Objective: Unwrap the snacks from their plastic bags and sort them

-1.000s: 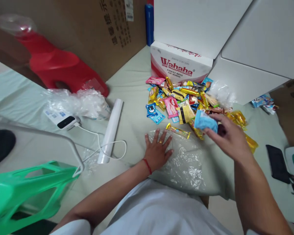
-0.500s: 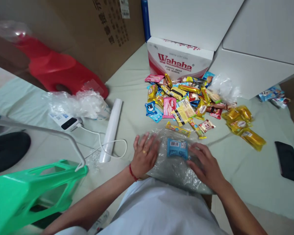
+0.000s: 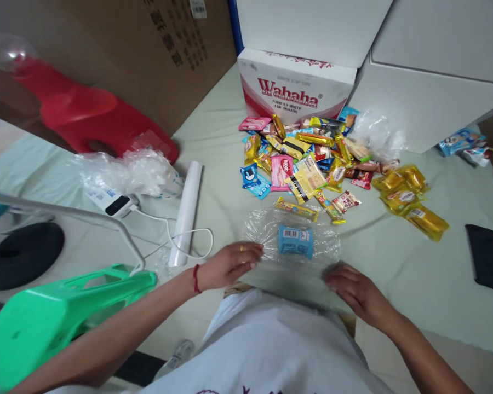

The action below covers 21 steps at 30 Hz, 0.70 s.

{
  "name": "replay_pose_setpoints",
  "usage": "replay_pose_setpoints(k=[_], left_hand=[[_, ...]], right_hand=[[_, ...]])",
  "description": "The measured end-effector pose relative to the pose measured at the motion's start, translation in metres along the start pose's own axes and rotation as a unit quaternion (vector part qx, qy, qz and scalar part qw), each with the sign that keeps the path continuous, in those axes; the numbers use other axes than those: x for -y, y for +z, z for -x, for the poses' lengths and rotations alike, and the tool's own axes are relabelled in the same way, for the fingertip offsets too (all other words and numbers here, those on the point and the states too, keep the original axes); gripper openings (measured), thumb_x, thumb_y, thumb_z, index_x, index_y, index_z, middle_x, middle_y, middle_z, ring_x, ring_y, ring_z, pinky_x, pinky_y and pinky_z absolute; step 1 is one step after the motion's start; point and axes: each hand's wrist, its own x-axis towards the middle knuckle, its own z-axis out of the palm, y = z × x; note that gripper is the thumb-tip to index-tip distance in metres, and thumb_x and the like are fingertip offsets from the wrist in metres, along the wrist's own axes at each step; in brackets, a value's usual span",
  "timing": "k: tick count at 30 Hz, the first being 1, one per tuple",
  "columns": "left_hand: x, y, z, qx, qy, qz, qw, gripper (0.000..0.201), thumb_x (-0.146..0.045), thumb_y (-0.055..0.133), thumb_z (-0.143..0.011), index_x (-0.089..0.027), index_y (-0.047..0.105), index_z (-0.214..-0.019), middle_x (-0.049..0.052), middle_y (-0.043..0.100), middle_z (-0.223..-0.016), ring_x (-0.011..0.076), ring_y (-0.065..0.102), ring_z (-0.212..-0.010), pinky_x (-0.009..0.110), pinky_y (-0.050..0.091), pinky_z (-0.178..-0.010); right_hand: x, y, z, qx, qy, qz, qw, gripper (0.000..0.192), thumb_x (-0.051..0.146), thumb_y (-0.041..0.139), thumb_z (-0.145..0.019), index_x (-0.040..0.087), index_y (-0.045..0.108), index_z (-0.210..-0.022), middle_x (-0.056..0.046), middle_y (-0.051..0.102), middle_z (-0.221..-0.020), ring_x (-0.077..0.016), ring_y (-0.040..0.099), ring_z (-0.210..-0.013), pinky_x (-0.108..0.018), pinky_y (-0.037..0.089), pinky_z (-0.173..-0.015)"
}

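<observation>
A small blue snack packet [image 3: 296, 241] with a barcode lies at the front of the bed-like surface, with clear, wrinkled plastic film [image 3: 326, 241] around it. Whether the packet is on the film or inside it, I cannot tell. My left hand [image 3: 232, 264] pinches the film at its near left corner, fingers together. At the near right corner, my right hand [image 3: 359, 290] has its fingers closed on the film edge, slightly blurred. Just beyond the film lies a yellow snack stick [image 3: 297, 208], and behind it a heap of wrapped snacks [image 3: 306, 172].
A Wahaha carton [image 3: 291, 90] stands behind the heap. Golden packets [image 3: 406, 194] and a black phone-like object [image 3: 487, 257] lie right. Leftward are a white roll [image 3: 187, 213], a cabled white device [image 3: 119, 205], a red jug [image 3: 94, 117] and a green plastic stool [image 3: 45, 312].
Both hands have come nearer to my body, from spread fingers beside the packet to closed fingers at the film's near corners. The film's near part no longer spreads toward my lap.
</observation>
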Motion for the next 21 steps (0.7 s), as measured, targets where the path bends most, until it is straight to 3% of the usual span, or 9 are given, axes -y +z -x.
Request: replay_pose_setpoints(k=[4, 7, 9, 12, 14, 16, 18, 20, 21], left_hand=[[0.003, -0.02, -0.026, -0.059, -0.101, 0.028, 0.993, 0.028, -0.035, 0.046, -0.106, -0.019, 0.069, -0.099, 0.007, 0.073, -0.098, 0.0174, 0.069, -0.089, 0.029, 0.054, -0.081], [0.02, -0.021, -0.05, -0.14, -0.162, -0.064, 0.975, 0.031, -0.037, 0.052, -0.1, -0.019, 0.064, -0.078, 0.005, 0.066, -0.082, 0.0187, 0.062, -0.08, 0.035, 0.05, -0.084], [0.034, -0.018, -0.064, -0.192, -0.211, -0.142, 0.948, 0.023, -0.034, 0.058, -0.093, -0.02, 0.064, -0.076, 0.006, 0.064, -0.08, 0.0226, 0.06, -0.084, 0.043, 0.048, -0.092], [0.045, -0.018, -0.074, -0.281, -0.253, -0.211, 0.901, 0.013, -0.028, 0.061, -0.087, -0.018, 0.07, -0.091, 0.011, 0.065, -0.096, 0.029, 0.057, -0.099, 0.049, 0.046, -0.097], [0.042, -0.023, -0.07, -0.372, -0.253, -0.236, 0.862, 0.017, -0.024, 0.058, -0.088, -0.018, 0.07, -0.098, 0.013, 0.063, -0.106, 0.0303, 0.055, -0.107, 0.049, 0.045, -0.099], [0.028, -0.03, -0.06, -0.477, -0.234, -0.266, 0.805, 0.019, -0.018, 0.053, -0.089, -0.019, 0.07, -0.098, 0.012, 0.061, -0.107, 0.0291, 0.055, -0.109, 0.049, 0.043, -0.101], [0.005, -0.03, -0.048, -0.555, -0.189, -0.301, 0.752, 0.022, -0.013, 0.05, -0.09, -0.02, 0.069, -0.099, 0.01, 0.061, -0.104, 0.0277, 0.056, -0.108, 0.048, 0.041, -0.102], [-0.02, -0.017, -0.042, -0.554, -0.113, -0.332, 0.755, 0.026, -0.01, 0.051, -0.09, -0.023, 0.07, -0.103, 0.008, 0.062, -0.1, 0.0257, 0.057, -0.103, 0.045, 0.042, -0.096], [-0.031, -0.005, -0.041, -0.504, -0.065, -0.342, 0.79, 0.029, -0.01, 0.053, -0.09, -0.024, 0.071, -0.107, 0.007, 0.064, -0.097, 0.0242, 0.058, -0.097, 0.042, 0.043, -0.09]], right_hand=[[-0.004, -0.025, -0.025, -0.047, 0.154, -0.039, 0.986, 0.025, 0.04, 0.051, -0.105, 0.024, 0.071, -0.106, -0.004, 0.075, -0.09, -0.0178, 0.069, -0.079, -0.028, 0.055, -0.072], [-0.015, -0.037, -0.048, -0.084, 0.246, 0.004, 0.966, 0.036, 0.048, 0.048, -0.103, 0.022, 0.072, -0.104, -0.002, 0.071, -0.078, -0.0176, 0.064, -0.068, -0.027, 0.05, -0.063], [-0.02, -0.043, -0.063, -0.088, 0.274, 0.107, 0.952, 0.036, 0.046, 0.048, -0.101, 0.021, 0.073, -0.107, -0.003, 0.071, -0.08, -0.0186, 0.062, -0.067, -0.028, 0.047, -0.062], [-0.014, -0.055, -0.082, -0.107, 0.26, 0.297, 0.912, 0.035, 0.041, 0.05, -0.1, 0.021, 0.071, -0.121, -0.01, 0.072, -0.1, -0.025, 0.064, -0.083, -0.033, 0.048, -0.068], [-0.004, -0.064, -0.097, -0.144, 0.202, 0.364, 0.898, 0.038, 0.041, 0.049, -0.102, 0.02, 0.069, -0.125, -0.014, 0.069, -0.109, -0.0303, 0.061, -0.1, -0.039, 0.05, -0.08], [0.004, -0.069, -0.116, -0.152, 0.116, 0.371, 0.909, 0.042, 0.044, 0.049, -0.103, 0.018, 0.067, -0.13, -0.016, 0.068, -0.117, -0.0333, 0.056, -0.113, -0.045, 0.047, -0.095], [0.008, -0.069, -0.14, -0.114, 0.059, 0.355, 0.926, 0.05, 0.048, 0.052, -0.102, 0.015, 0.061, -0.139, -0.018, 0.064, -0.129, -0.035, 0.051, -0.122, -0.048, 0.042, -0.104], [0.007, -0.062, -0.166, -0.049, 0.062, 0.346, 0.935, 0.06, 0.053, 0.057, -0.099, 0.013, 0.056, -0.144, -0.02, 0.062, -0.134, -0.0364, 0.049, -0.126, -0.047, 0.04, -0.104], [0.005, -0.057, -0.179, -0.013, 0.08, 0.345, 0.935, 0.064, 0.055, 0.061, -0.096, 0.012, 0.057, -0.143, -0.021, 0.064, -0.132, -0.0367, 0.05, -0.125, -0.045, 0.041, -0.102]])
